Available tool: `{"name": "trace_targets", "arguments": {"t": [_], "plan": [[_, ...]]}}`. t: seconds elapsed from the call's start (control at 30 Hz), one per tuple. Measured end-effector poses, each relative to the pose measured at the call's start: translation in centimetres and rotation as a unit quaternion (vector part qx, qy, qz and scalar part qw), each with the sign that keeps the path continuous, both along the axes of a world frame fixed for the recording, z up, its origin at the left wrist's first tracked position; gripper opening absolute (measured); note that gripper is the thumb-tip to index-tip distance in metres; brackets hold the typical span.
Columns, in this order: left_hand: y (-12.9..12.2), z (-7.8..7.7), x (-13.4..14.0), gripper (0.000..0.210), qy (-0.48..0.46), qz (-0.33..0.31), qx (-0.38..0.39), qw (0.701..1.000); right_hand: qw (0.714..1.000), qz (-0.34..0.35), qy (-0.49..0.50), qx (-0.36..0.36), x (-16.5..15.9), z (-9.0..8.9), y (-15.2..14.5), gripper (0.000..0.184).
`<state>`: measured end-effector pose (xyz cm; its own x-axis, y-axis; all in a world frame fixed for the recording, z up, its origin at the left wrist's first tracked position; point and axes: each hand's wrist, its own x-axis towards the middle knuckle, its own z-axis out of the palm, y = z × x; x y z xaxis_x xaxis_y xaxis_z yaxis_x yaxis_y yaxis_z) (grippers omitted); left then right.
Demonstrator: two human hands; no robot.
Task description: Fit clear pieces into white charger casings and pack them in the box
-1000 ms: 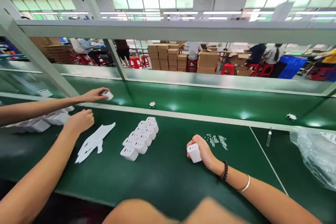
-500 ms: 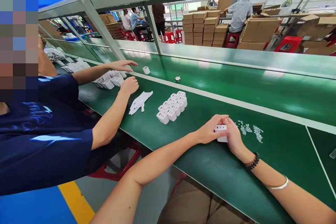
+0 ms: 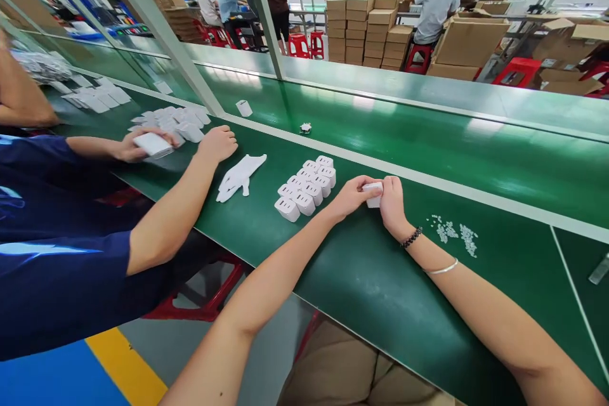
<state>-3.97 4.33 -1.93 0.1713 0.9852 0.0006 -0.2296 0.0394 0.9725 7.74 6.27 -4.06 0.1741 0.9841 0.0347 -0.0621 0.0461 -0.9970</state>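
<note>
Between my two hands is a white charger block (image 3: 373,198), partly covered by my fingers. My left hand (image 3: 351,196) grips it from the left, fingers closed. My right hand (image 3: 392,206) is closed around its right side, with a beaded bracelet and a bangle on that arm. Just to the left, rows of similar white charger blocks (image 3: 305,187) stand close together, slotted faces up. Right of my hands lie small clear pieces (image 3: 447,229) scattered in two loose clusters.
A co-worker in a dark blue shirt (image 3: 61,292) sits at left, one hand holding a white block (image 3: 153,144) beside a pile of white housings (image 3: 176,119). A white glove (image 3: 242,176) lies between us. A small part (image 3: 305,129) and a lone block (image 3: 244,108) sit farther back.
Both my hands have moved left and away from me with the charger block, nearer the rows. The co-worker's far hand has drawn back and now holds a white block.
</note>
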Motion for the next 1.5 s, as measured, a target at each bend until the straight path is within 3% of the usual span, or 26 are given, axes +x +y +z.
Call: {"name": "trace_targets", "arguments": {"t": [0.17, 0.37, 0.5, 0.63, 0.73, 0.87, 1.1, 1.23, 1.5], "plan": [[0.1, 0.5, -0.4, 0.049, -0.095, 0.085, -0.065, 0.99, 0.997, 0.049, 0.057, 0.015, 1.0, 0.2, -0.6, 0.029], [0.1, 1.1, -0.8, 0.036, -0.167, 0.048, -0.138, 0.975, 0.993, 0.061, 0.096, 0.024, 2.0, 1.0, 0.6, 0.031], [0.1, 1.1, -0.7, 0.042, -0.116, 0.028, -0.113, 0.986, 0.986, 0.091, 0.141, -0.007, 2.6, 1.5, 0.9, 0.036], [-0.1, 0.9, -0.6, 0.051, 0.018, 0.069, -0.039, 0.997, 0.984, 0.109, 0.138, -0.016, 2.6, 1.9, 0.6, 0.037], [-0.4, 1.1, -0.4, 0.049, 0.069, 0.072, -0.048, 0.994, 0.986, 0.114, 0.125, -0.008, 2.5, 2.3, 0.3, 0.037], [-0.7, 1.3, -0.1, 0.049, 0.053, 0.015, -0.083, 0.995, 0.987, 0.121, 0.108, -0.01, 2.5, 2.5, 0.2, 0.038], [-0.8, 1.2, 0.1, 0.059, 0.075, 0.013, -0.079, 0.994, 0.989, 0.125, 0.084, 0.009, 2.5, 2.4, 0.1, 0.034], [-0.7, 1.2, -0.2, 0.046, 0.069, -0.005, -0.071, 0.995, 0.988, 0.136, 0.068, 0.022, 2.3, 2.4, -0.1, 0.031], [-0.4, 1.4, -0.4, 0.027, -0.027, -0.048, -0.133, 0.99, 0.988, 0.14, 0.057, 0.026, 2.3, 2.3, -0.2, 0.032]]}}
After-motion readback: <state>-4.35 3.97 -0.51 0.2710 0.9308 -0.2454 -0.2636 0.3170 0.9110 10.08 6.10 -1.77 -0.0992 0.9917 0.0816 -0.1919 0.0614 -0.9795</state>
